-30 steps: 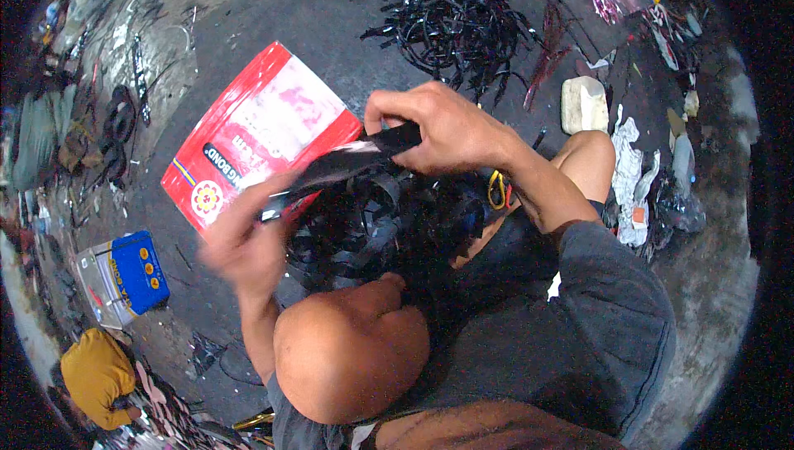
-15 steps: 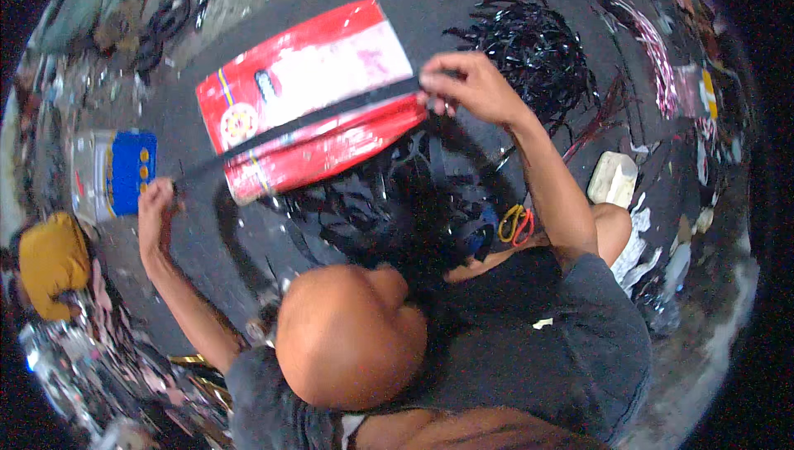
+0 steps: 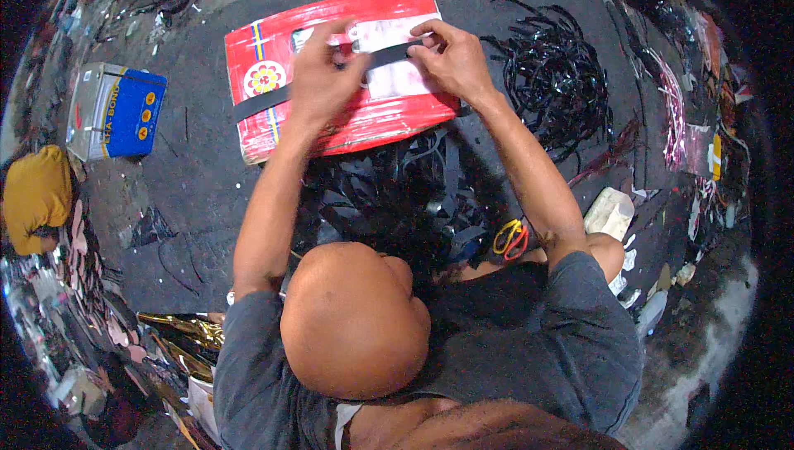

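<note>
A flat black strip (image 3: 263, 102) lies slantwise across a red and white package (image 3: 389, 123) on the dark ground. My right hand (image 3: 456, 59) pinches the strip near its right end between thumb and fingertips, above the package's right part. My left hand (image 3: 322, 82) is over the middle of the strip, slightly blurred, its thumb and fingers apart. It hides part of the strip and of the package. Loose black strips (image 3: 389, 189) lie in a heap on the near side of the package.
Right of the package lies a coiled bundle of shiny black strips (image 3: 556, 78). A blue and silver tin (image 3: 136, 115) stands at the left, near a mustard-coloured bundle (image 3: 37, 198). Yellow and red scissor-like handles (image 3: 511, 239) and a whitish block (image 3: 610, 212) lie at the right.
My left hand has moved right and away from me, from beyond the package's left side to over the strip's middle. The strip, stretched out before, now lies across the package.
</note>
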A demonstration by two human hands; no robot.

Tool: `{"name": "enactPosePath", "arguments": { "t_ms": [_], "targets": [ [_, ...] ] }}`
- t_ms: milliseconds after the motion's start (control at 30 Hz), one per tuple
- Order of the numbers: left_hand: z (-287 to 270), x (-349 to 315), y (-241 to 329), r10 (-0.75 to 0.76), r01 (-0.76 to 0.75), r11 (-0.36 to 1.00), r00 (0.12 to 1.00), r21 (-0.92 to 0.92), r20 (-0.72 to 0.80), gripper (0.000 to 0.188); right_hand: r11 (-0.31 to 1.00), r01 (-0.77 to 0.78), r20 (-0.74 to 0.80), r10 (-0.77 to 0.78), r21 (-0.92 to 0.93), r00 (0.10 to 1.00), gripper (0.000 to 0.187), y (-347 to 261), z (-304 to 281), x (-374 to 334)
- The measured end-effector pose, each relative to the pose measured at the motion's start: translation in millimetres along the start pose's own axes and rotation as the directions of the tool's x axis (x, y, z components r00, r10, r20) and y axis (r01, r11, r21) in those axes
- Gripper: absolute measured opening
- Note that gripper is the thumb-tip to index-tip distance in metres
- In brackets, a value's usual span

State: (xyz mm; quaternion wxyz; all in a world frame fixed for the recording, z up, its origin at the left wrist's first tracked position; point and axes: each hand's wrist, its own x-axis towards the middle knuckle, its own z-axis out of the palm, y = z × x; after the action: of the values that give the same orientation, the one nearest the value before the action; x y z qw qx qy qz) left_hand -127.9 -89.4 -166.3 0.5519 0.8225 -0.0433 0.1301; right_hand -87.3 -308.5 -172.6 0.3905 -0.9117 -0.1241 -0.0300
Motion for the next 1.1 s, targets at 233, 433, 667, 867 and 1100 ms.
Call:
{"name": "enactPosePath", "arguments": {
  "t_ms": [233, 433, 667, 867, 1100],
  "targets": [
    [75.1, 0.2, -21.0, 0.128, -0.132, 0.989, 0.990, 0.072, 0.061, 0.027, 0.990, 0.119, -0.068, -0.124, -0.082, 0.990, 0.027, 8.0, -6.3, -10.2],
    [79.6, 5.1, -14.2, 0.179, -0.185, 0.972, 0.982, 0.144, 0.057, 0.020, 0.939, 0.249, -0.059, -0.269, -0.237, 0.961, 0.021, 16.5, -7.6, -5.8],
    [81.5, 6.8, -23.4, 0.196, -0.197, 0.969, 0.980, 0.147, 0.018, 0.017, 0.924, 0.309, 0.021, -0.313, -0.225, 0.950, 0.020, 21.4, -19.0, -1.8],
    [83.4, 3.7, -26.5, 0.229, -0.226, 0.956, 0.973, 0.186, 0.005, 0.016, 0.902, 0.401, 0.060, -0.397, -0.160, 0.916, 0.021, 31.5, -25.9, 0.2],
    [81.5, 6.1, -27.2, 0.153, -0.155, 0.981, 0.988, 0.120, 0.020, 0.014, 0.905, 0.422, -0.021, -0.423, -0.053, 0.906, 0.022, 49.7, -21.4, 3.6]
  ]
}}
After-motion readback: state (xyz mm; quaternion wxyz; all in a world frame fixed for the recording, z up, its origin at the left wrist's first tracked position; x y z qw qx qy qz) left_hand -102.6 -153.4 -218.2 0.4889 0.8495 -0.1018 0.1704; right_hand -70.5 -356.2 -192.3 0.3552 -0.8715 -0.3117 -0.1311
